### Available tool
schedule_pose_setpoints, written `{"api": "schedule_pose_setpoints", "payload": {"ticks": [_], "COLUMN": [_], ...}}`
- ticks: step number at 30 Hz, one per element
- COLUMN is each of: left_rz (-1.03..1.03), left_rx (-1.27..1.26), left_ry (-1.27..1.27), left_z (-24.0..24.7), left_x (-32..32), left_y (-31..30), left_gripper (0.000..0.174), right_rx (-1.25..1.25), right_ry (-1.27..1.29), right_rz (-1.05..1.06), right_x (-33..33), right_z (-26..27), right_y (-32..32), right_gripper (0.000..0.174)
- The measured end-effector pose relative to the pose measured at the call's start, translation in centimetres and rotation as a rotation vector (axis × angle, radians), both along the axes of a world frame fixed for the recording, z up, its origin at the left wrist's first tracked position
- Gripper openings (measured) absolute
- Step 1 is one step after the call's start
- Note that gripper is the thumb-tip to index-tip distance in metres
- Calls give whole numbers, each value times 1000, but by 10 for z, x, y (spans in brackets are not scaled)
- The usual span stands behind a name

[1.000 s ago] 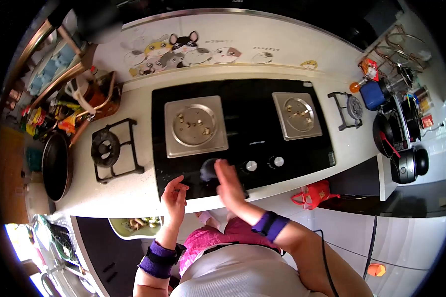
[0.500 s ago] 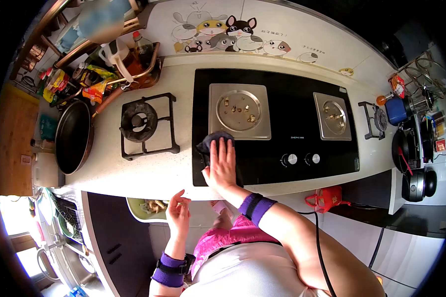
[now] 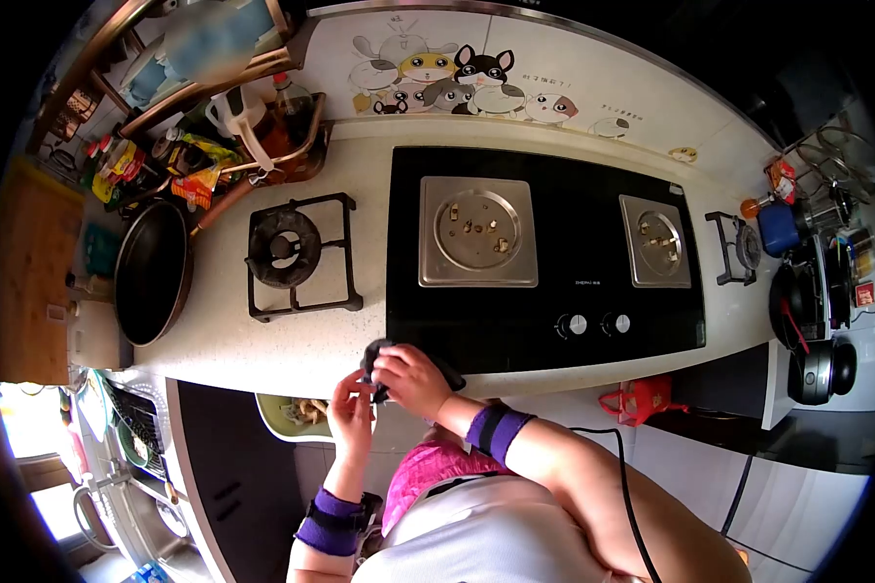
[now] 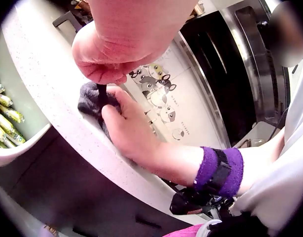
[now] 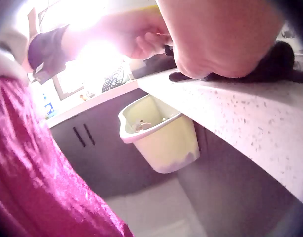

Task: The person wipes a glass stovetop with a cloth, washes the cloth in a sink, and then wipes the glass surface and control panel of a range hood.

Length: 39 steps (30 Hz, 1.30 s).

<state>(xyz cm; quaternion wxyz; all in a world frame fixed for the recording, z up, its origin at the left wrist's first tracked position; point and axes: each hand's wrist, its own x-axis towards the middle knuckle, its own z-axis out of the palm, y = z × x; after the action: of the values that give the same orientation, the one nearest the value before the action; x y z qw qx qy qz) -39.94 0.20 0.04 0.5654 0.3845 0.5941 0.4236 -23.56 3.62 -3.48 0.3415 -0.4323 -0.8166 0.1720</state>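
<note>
White speckled countertop is running the length of a narrow kitchen. At its front edge a dark cloth is lying bunched, just off the near left corner of the black glass hob. The right hand is curling its fingers over the cloth and gripping it against the counter's lip. The left hand is coming up to it from below, fingers closed and pinching a fold of the same cloth. Both wrists are wearing purple bands.

Further out, two steel burner plates are sitting in the hob, with two knobs lying in front of them towards the right. A black pan support is lying on the countertop left of the hob, and a dark frying pan is resting beyond it. A tiled wall printed with cartoon animals is backing the counter.

The left wrist view is showing what the head view is hiding: a thin dark strip of the cloth is being nipped between the left fingertips, while the right palm is pressing the rest down. The right wrist view is looking along the underside of the counter edge. It is showing a pale green bin hanging on a dark cabinet front with scraps inside. The head view is catching only the bin's rim.
</note>
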Motion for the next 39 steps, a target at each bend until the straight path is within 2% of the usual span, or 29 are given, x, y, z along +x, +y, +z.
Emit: {"api": "schedule_pose_setpoints", "payload": {"ticks": [2, 4, 8, 10, 14, 16, 17, 18, 20, 22, 23, 26, 28, 29, 32, 36, 39], "left_rz": [40, 56, 78, 90, 103, 97, 112, 118, 134, 156, 164, 187, 201, 201, 196, 194, 167], "left_rx": [28, 113, 86, 65, 60, 88, 63, 53, 32, 32, 23, 4, -5, -17, -28, -59, -51], "left_ry": [9, 25, 53, 64, 46, 63, 58, 55, 53, 44, 53, 17, -14, -16, -30, -37, -46], "left_z": [8, 9, 15, 16, 8, 1, 2, 5, 11, 12, 11, 8, 4, 2, 2, -3, -5], "left_x": [5, 4, 7, 9, 14, 16, 18, 21, 26, 29, 31, 37, 39, 40, 44, 52, 56], "left_y": [11, 19, 25, 26, 28, 28, 28, 29, 29, 27, 26, 22, 18, 16, 16, 21, 29], "left_gripper": [29, 29, 29, 28, 26, 27, 27, 26, 26, 25, 25, 27, 27, 28, 29, 26, 26], "right_rx": [68, 93, 42, -13, -334, -588, -567, -604, -520, -361, -321, -225, 4, 12, -8, -80, -98], "right_ry": [23, -25, -39, -74, -98, -4, 198, 288, 436, 476, 452, 131, -126, -113, -126, -253, -299], "right_rz": [88, 188, 299, 331, 361, 257, 197, 122, -41, -140, -169, -160, -223, -268, -202, -24, 5], "right_x": [4, 11, 51, 85, 147, 162, 165, 167, 169, 158, 148, 112, 95, 89, 88, 89, 86], "right_z": [-4, -19, -25, -8, 26, 47, 52, 59, 53, 48, 43, 24, 1, -5, -8, 6, 6], "right_y": [-3, -4, -14, -21, -16, 15, 37, 62, 115, 169, 190, 221, 215, 208, 180, 124, 125], "right_gripper": [19, 19, 19, 18, 17, 24, 29, 38, 50, 52, 49, 46, 44, 44, 44, 51, 48]}}
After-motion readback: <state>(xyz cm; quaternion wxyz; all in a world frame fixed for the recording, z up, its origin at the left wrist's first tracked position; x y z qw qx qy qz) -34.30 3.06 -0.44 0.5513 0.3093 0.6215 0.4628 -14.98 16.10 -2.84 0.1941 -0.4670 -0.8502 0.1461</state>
